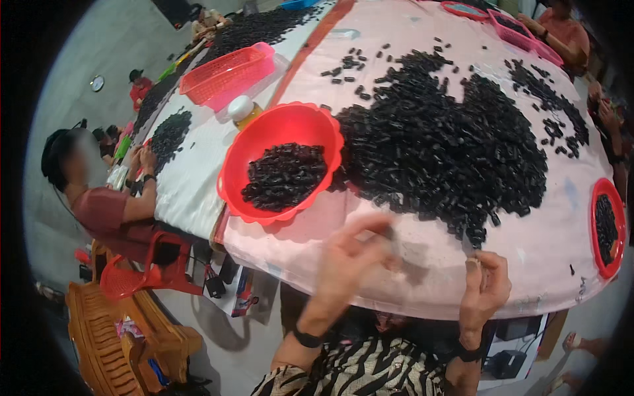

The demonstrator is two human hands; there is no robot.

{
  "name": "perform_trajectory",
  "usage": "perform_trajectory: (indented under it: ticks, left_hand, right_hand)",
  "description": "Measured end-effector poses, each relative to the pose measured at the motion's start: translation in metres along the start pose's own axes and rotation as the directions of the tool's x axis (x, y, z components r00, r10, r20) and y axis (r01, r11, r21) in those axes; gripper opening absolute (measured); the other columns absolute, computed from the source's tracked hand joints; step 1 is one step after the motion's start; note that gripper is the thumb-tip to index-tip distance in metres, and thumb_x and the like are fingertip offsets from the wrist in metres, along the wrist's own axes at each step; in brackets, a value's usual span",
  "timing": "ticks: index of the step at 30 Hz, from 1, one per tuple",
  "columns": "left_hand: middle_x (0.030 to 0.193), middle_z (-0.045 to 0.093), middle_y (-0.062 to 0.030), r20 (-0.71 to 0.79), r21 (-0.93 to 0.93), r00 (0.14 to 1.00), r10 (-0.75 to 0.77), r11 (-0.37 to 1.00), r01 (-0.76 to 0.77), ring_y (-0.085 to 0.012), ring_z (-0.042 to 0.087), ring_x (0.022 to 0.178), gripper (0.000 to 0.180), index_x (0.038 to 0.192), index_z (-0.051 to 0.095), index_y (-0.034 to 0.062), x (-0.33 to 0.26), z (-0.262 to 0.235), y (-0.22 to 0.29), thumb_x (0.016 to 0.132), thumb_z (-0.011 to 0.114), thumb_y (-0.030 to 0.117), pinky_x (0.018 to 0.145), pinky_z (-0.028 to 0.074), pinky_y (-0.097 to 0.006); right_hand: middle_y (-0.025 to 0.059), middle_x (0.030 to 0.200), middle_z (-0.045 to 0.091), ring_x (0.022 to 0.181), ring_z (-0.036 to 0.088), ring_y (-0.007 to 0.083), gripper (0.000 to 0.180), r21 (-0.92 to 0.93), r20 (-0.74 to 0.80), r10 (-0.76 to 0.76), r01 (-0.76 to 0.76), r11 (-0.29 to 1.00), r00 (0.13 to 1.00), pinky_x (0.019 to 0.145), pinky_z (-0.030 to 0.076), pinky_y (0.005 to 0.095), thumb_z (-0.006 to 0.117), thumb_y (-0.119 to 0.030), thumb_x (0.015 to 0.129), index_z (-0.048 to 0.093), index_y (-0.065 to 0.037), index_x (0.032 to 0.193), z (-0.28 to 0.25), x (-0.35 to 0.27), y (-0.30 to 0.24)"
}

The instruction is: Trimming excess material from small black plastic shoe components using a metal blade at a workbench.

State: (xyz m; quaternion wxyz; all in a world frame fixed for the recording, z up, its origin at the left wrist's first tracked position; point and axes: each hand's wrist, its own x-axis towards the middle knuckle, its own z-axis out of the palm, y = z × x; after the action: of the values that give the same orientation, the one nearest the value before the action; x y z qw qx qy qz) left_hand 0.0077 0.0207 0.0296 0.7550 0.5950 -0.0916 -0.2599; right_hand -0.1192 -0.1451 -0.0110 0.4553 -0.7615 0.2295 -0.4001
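Note:
A large heap of small black tube-like pieces (442, 145) covers the middle of the pink-covered table (297, 264). My left hand (353, 257) is over the cloth in front of the heap, its fingers smeared by motion; whether it holds anything is hidden by the blur. At the heap's near tip my right hand (485, 287) is closed, thumb and fingers pinched together; what is between them is too small to make out. Left of the heap, a red scalloped bowl (239, 155) contains more black pieces (287, 175).
A red oval tray (619, 254) with black pieces lies at the right edge. Behind the bowl are a white-lidded jar (242, 109) and red and pink baskets (224, 76). A co-worker (99, 198) sits at the left; other people work around the tables. A wooden bench (125, 336) stands lower left.

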Motion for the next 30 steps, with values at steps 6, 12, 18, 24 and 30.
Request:
perform_trajectory:
  ticks: [6, 12, 18, 24, 30]
  left_hand:
    - [0.083, 0.061, -0.0017, -0.366, 0.451, 0.779, 0.510, 0.829, -0.331, -0.0051, 0.051, 0.070, 0.035, 0.122, 0.060, -0.0026, 0.019, -0.089, 0.063, 0.090, 0.061, 0.013, 0.064, 0.043, -0.019]
    - [0.094, 0.063, -0.0009, -0.364, 0.671, 0.682, 0.634, 0.686, -0.280, -0.0074, 0.057, 0.079, 0.031, 0.120, 0.063, 0.0013, 0.033, -0.061, 0.047, 0.093, 0.061, 0.017, 0.069, 0.045, -0.018]
    - [0.094, 0.066, -0.0048, 0.180, 0.615, 0.975, 0.133, 0.758, -0.217, -0.0087, 0.059, 0.078, 0.027, 0.111, 0.065, -0.0004, 0.022, 0.034, 0.004, 0.085, 0.068, 0.007, 0.066, 0.048, -0.021]
    - [0.082, 0.061, -0.0070, 0.297, 0.713, 0.918, 0.262, 0.578, -0.396, -0.0112, 0.056, 0.067, 0.029, 0.112, 0.063, -0.0030, 0.038, 0.088, -0.022, 0.084, 0.067, 0.003, 0.059, 0.047, -0.025]
    - [0.086, 0.060, -0.0128, 0.383, 0.766, 0.845, 0.374, 0.383, -0.516, -0.0209, 0.059, 0.067, 0.024, 0.102, 0.064, -0.0020, 0.039, 0.096, -0.043, 0.077, 0.063, -0.006, 0.059, 0.048, -0.030]
  right_hand:
    - [0.0076, 0.081, 0.066, 0.073, 0.061, 0.0126, 0.015, 0.014, -0.094, 0.053, -0.051, 0.999, 0.994, 0.062, 0.049, 0.0244, 0.070, -0.007, 0.085, 0.062, 0.002, 0.095, -0.010, 0.020, 0.006]
    - [0.0047, 0.078, 0.063, 0.069, 0.057, 0.0065, 0.015, 0.132, -0.121, 0.118, -0.102, 0.986, 0.986, 0.057, 0.045, 0.0201, 0.069, -0.005, 0.086, 0.060, 0.005, 0.094, -0.012, 0.029, 0.014]
    - [0.0030, 0.075, 0.063, 0.065, 0.055, 0.0052, 0.016, 0.152, -0.129, 0.128, -0.108, 0.982, 0.983, 0.054, 0.042, 0.0187, 0.069, -0.007, 0.087, 0.060, 0.004, 0.094, -0.015, 0.028, 0.015]
    - [0.0029, 0.073, 0.063, 0.062, 0.055, 0.0051, 0.017, 0.159, -0.111, 0.104, -0.085, 0.984, 0.988, 0.050, 0.042, 0.0192, 0.070, -0.009, 0.087, 0.060, 0.003, 0.093, -0.017, 0.028, 0.017]
    - [0.0035, 0.073, 0.064, 0.061, 0.056, 0.0057, 0.017, 0.102, -0.118, 0.062, -0.050, 0.994, 0.991, 0.050, 0.043, 0.0206, 0.071, -0.009, 0.085, 0.061, 0.003, 0.092, -0.017, 0.028, 0.018]
